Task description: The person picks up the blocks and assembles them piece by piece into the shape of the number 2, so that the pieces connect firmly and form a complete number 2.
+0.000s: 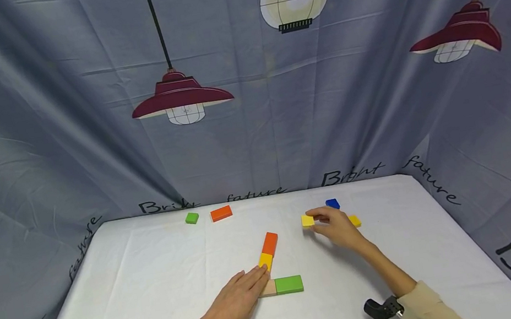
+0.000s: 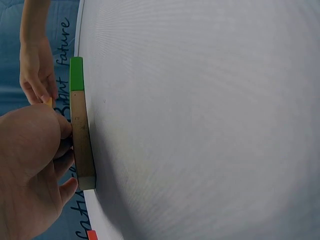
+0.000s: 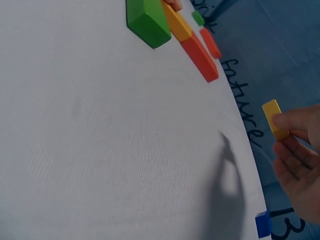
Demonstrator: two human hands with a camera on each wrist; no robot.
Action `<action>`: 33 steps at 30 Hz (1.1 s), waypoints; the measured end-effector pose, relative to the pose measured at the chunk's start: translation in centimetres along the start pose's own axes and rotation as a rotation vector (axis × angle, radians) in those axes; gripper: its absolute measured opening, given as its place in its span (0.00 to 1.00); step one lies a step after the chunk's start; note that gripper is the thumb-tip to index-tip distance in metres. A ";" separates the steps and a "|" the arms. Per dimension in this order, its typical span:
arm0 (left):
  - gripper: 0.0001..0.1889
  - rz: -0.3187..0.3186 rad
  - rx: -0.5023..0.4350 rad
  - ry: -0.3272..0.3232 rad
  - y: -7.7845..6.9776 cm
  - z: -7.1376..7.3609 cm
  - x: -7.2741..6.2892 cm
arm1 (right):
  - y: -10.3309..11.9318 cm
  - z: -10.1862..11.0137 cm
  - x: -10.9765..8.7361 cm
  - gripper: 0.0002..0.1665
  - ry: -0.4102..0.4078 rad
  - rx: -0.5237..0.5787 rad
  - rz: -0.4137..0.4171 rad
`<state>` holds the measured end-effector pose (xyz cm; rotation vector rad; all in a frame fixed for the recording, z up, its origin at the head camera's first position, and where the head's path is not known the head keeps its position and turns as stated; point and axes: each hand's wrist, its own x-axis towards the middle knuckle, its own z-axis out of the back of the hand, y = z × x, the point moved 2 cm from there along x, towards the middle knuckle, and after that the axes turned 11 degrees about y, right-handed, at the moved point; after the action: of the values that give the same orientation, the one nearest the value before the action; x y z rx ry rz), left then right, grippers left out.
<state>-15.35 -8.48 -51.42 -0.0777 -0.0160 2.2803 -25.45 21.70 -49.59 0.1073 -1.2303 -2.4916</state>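
In the head view my right hand (image 1: 339, 228) pinches a small yellow block (image 1: 307, 221) between thumb and fingers. The right wrist view shows that yellow block (image 3: 272, 116) held up off the white table, with its gripping hand's shadow below. My left hand (image 1: 237, 299) lies with fingers fairly straight over a row of blocks, fingertips at a yellow-orange block (image 1: 265, 260). That block meets an orange block (image 1: 270, 243) end to end, slanting away. Under the left hand a plain wooden block (image 1: 268, 288) is partly hidden, and a green block (image 1: 289, 284) continues it rightward.
Beyond the right hand are a blue block (image 1: 332, 203) and another yellow block (image 1: 355, 220). Toward the far edge lie a small green block (image 1: 192, 218) and an orange block (image 1: 221, 213). A patterned grey-blue curtain (image 1: 253, 143) hangs behind the table.
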 end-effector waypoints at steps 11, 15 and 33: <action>0.25 0.022 -0.029 0.047 0.0 -0.1 0.0 | 1.0 -2.6 2.5 0.20 0.020 -0.019 0.004; 0.25 0.030 -0.039 0.063 0.1 0.0 0.1 | 1.5 -3.6 3.4 0.20 0.019 -0.027 -0.009; 0.25 0.009 -0.022 0.034 0.0 -0.1 0.1 | 0.7 -6.1 5.2 0.19 0.028 -0.058 -0.035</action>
<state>-15.45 -8.43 -51.47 -0.1282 -0.0231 2.2881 -28.73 14.87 -52.37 0.1494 -1.1542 -2.5443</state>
